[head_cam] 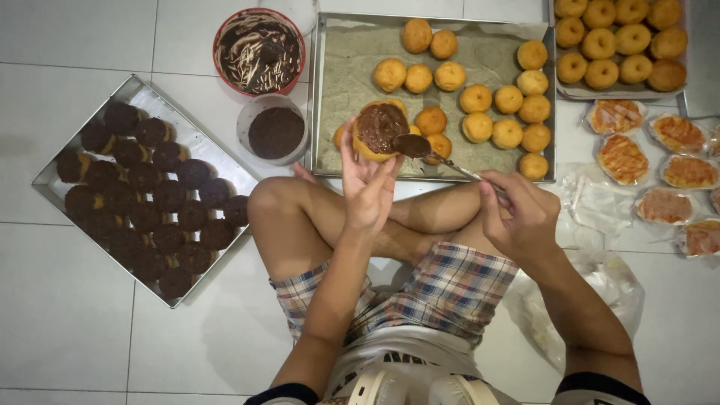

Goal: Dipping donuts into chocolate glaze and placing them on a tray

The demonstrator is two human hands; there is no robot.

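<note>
My left hand point(367, 187) holds a round doughnut point(379, 129) up by its edge, its top covered in brown chocolate spread. My right hand point(517, 214) grips a metal spoon point(431, 154) whose chocolate-coated bowl touches the doughnut's right side. Both hands hover over my crossed legs, just in front of a metal baking tray point(352, 82) lined with paper and holding several plain golden doughnuts point(495, 101).
A red bowl of chocolate spread point(259, 51) and a small clear tub of chocolate sprinkles point(275, 131) stand left of the tray. Further left, a metal tray point(146, 94) holds several sprinkle-covered doughnuts. At the right lie another tray of plain doughnuts point(619, 45), wrapped buns point(660, 161) and plastic bags point(600, 285).
</note>
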